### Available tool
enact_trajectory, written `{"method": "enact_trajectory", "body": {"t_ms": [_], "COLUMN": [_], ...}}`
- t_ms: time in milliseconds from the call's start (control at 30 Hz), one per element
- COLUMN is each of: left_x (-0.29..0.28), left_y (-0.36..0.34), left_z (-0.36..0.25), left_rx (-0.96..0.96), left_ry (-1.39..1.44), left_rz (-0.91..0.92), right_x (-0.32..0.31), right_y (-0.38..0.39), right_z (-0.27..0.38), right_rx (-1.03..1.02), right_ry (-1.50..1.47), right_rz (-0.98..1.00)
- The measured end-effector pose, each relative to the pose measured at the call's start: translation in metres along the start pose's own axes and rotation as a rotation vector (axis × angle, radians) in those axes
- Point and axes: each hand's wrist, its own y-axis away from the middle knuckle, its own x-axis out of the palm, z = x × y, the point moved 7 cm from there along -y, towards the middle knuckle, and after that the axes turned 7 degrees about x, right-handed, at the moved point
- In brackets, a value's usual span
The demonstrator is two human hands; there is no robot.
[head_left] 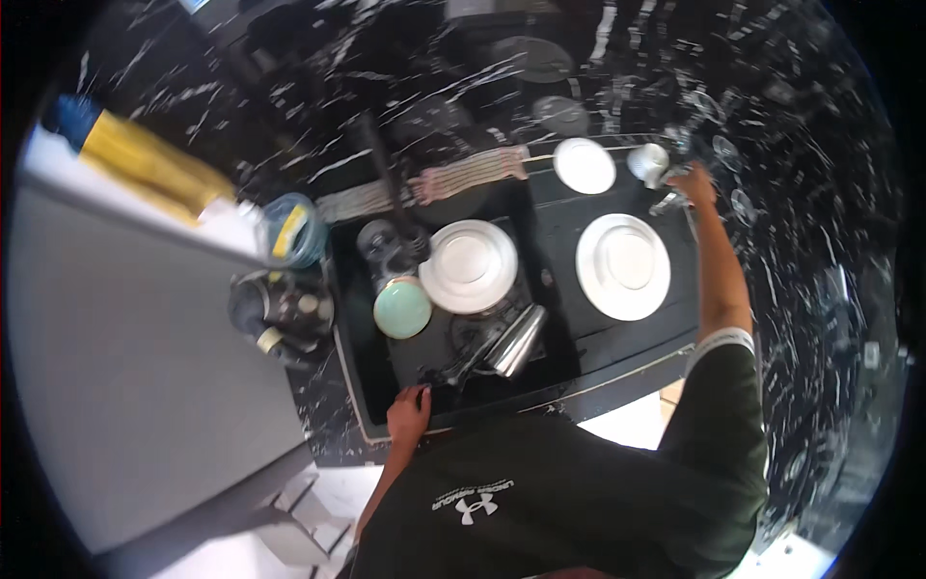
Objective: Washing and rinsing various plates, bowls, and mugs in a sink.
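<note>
My left hand (409,414) rests at the front rim of the black sink (362,386), its fingers partly stretched and nothing visible in them. In the basin lie a white plate (469,267), a mint-green bowl (402,309), a shiny metal tumbler (518,341) on its side and a clear glass (378,241). My right arm reaches far across the drainboard (569,328). At its far right corner my right hand (695,186) is closed around something small and shiny, too blurred to name. Beside those fingers stands a white cup (647,163).
A large white plate (623,266) and a smaller white plate (585,166) lie on the drainboard. Behind the basin are a dark faucet (386,174) and a striped cloth (470,177). Left of the sink stand a clear blue container (295,230) and a dark patterned object (282,311).
</note>
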Motion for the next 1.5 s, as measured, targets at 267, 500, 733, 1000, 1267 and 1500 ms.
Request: {"method": "enact_trajectory", "body": {"t_ms": [267,500,733,1000,1267,1500], "left_x": [-0.011,-0.011,-0.009,-0.014,-0.017,-0.011], "left_y": [-0.005,0.0,0.0,-0.001,-0.001,-0.011], "left_z": [-0.002,-0.002,-0.008,-0.014,-0.003,-0.01], "left_rx": [0.019,0.033,0.013,-0.004,-0.047,0.073], "left_ry": [0.036,0.016,0.0,-0.004,-0.005,0.017], "left_rz": [-0.059,-0.06,-0.011,-0.021,-0.09,-0.066], "right_x": [-0.022,-0.028,0.094,0.205,0.279,0.312], "right_y": [0.045,0.18,0.396,0.527,0.55,0.549], "right_z": [0.025,0.106,0.153,0.218,0.271,0.26], "right_rx": [0.0,-0.771,-1.041,-1.34,-1.476,-1.461], "right_ry": [-0.002,-0.214,-0.421,-0.272,-0.037,0.14], "right_rz": [-0.102,-0.387,0.388,0.643,0.3,0.205]}}
